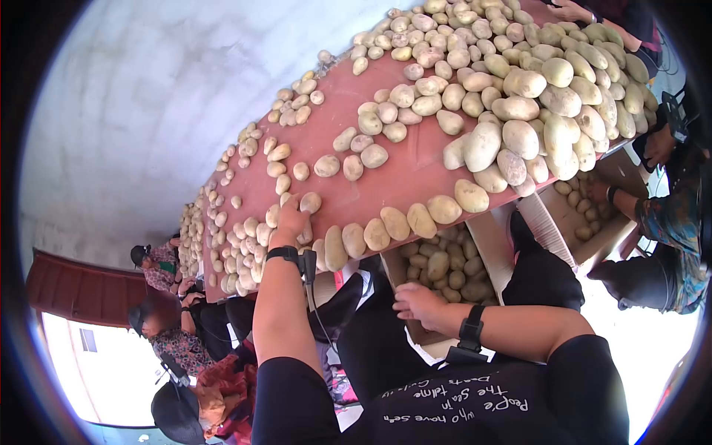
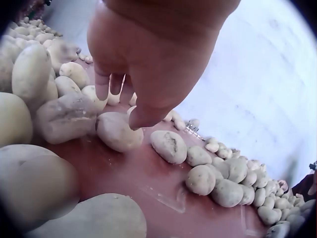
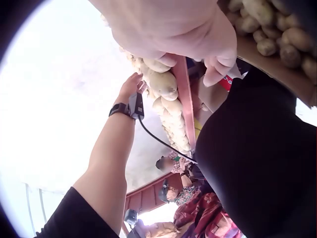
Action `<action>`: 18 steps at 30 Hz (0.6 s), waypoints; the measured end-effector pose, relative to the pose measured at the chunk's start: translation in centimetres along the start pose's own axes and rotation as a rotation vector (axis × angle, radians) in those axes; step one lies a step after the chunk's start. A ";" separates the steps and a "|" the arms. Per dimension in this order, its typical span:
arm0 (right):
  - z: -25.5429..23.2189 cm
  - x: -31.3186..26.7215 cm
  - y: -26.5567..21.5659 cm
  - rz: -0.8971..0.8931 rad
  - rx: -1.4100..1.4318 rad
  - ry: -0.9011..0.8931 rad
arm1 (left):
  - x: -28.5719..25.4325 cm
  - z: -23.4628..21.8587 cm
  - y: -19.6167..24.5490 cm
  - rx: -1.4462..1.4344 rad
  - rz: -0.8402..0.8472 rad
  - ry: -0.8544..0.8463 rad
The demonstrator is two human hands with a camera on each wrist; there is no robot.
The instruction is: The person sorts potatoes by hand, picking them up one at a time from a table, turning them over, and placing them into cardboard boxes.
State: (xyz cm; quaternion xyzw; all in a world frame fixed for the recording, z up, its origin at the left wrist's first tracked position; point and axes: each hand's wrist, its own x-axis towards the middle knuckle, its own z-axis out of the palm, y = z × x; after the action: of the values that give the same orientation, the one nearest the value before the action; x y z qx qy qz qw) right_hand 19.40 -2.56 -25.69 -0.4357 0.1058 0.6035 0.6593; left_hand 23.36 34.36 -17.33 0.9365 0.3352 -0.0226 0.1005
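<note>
Potatoes lie along the red table [image 1: 386,185]. Over the smaller ones at the table's near side, the left hand [image 1: 291,217] reaches down beside a round potato [image 1: 311,202]. In the left wrist view, this hand [image 2: 148,59] has its fingers pointing down and spread a little, the thumb tip at a potato [image 2: 119,131]; no grip on it shows. Above the near edge of a cardboard box of potatoes [image 1: 439,265], the right hand [image 1: 419,304] hangs with loosely bent fingers and nothing in them. The right wrist view shows that hand [image 3: 183,34] without a potato too.
A large potato pile [image 1: 556,96] covers the table's right part, and a row of potatoes [image 1: 377,233] lines its near edge. Another cardboard box [image 1: 549,226] stands at the right, where a person's arm [image 1: 627,202] reaches in. More people sit at the lower left.
</note>
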 end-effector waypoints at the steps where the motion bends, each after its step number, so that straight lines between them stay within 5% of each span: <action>1: 0.5 -0.5 -1.0 0.037 -0.012 -0.038 | 0.4 0.3 0.3 0.029 0.008 -0.010; 5: 0.7 0.0 -2.8 0.050 -0.073 -0.131 | 3.1 3.6 -1.2 0.115 0.037 -0.016; 11: 1.2 -0.1 -3.4 0.116 -0.188 -0.188 | 1.8 1.4 3.5 0.178 -0.079 -0.096; 17: 0.7 -0.1 -2.7 0.055 -0.228 -0.251 | 0.0 0.0 1.6 -0.150 0.026 0.121; 18: 0.7 -0.2 -2.8 0.058 -0.217 -0.245 | -0.9 -0.8 1.9 -0.372 0.009 0.041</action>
State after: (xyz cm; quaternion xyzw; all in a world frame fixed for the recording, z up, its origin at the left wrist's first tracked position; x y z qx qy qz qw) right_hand 21.56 -1.90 -23.85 -0.4242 -0.0285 0.6788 0.5988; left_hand 23.87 32.52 -16.10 0.9036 0.3312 0.0590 0.2651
